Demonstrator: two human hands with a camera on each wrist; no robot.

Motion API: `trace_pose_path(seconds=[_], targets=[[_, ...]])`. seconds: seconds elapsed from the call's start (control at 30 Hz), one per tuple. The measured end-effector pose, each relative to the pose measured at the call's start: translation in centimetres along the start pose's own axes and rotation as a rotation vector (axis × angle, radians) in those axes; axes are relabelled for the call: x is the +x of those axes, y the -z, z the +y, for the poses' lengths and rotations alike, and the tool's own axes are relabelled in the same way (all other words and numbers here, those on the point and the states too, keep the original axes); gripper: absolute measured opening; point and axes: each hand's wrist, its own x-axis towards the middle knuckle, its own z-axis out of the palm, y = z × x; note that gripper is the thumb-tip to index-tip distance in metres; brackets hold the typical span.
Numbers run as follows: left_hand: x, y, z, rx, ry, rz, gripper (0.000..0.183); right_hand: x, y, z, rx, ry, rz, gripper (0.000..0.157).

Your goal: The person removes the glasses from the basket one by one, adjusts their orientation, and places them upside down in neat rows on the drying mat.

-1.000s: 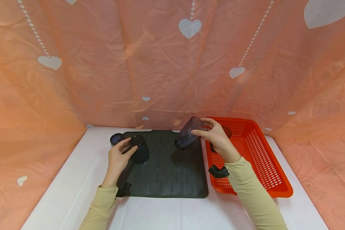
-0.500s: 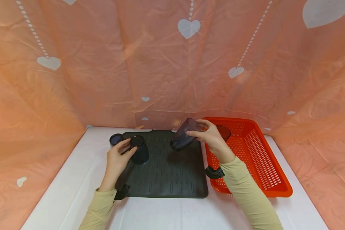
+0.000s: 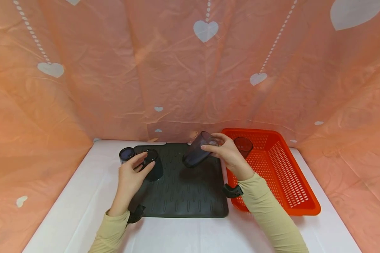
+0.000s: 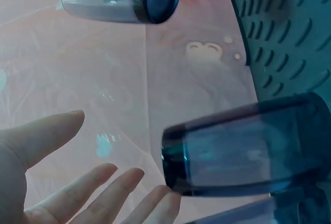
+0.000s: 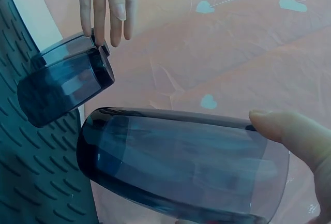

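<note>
Two dark tinted drinking glasses stand close together at the left of the black ribbed mat (image 3: 187, 200). They stand base up: the nearer glass (image 4: 232, 157) and the farther glass (image 3: 127, 154), partly behind the fingers. My left hand (image 3: 131, 177) is right beside them, its thumb and fingers spread; whether a fingertip touches a glass I cannot tell. Over the mat's back right part, my right hand (image 3: 228, 154) pinches another tinted glass (image 5: 181, 164) near its rim between thumb and fingers. That glass is tilted, base down to the left, above the mat.
To the right of the mat sits a red perforated plastic basket (image 3: 304, 211), with another clear tinted glass (image 3: 244, 146) at its back left. Mat and basket are on a white table (image 3: 177, 235). A pink sheet (image 3: 177, 70) with hearts hangs behind.
My right hand has moved left with the tilted glass, away from the basket and farther over the mat. My left thumb and fingers have spread apart beside the standing glasses.
</note>
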Motion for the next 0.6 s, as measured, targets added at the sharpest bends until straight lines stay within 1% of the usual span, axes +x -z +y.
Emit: trace_pose_path(seconds=[0.1,0.3,0.47,0.6], targets=[[-0.1,-0.3,0.4,-0.027,-0.012,-0.009,0.049,0.0,-0.1,0.1,0.005,-0.007,-0.004,0.067],[0.0,-1.3,0.2,-0.109,-0.011,-0.072,0.049,0.0,-0.2,0.0,0.024,-0.004,-0.010,0.067],[0.1,-2.4,-0.2,-0.159,0.021,-0.107,0.050,0.0,-0.3,-0.1,0.031,-0.005,-0.014,0.065],[0.3,-3.2,-0.5,-0.167,0.056,-0.140,0.052,-0.1,-0.2,-0.2,0.026,-0.001,-0.015,0.067]])
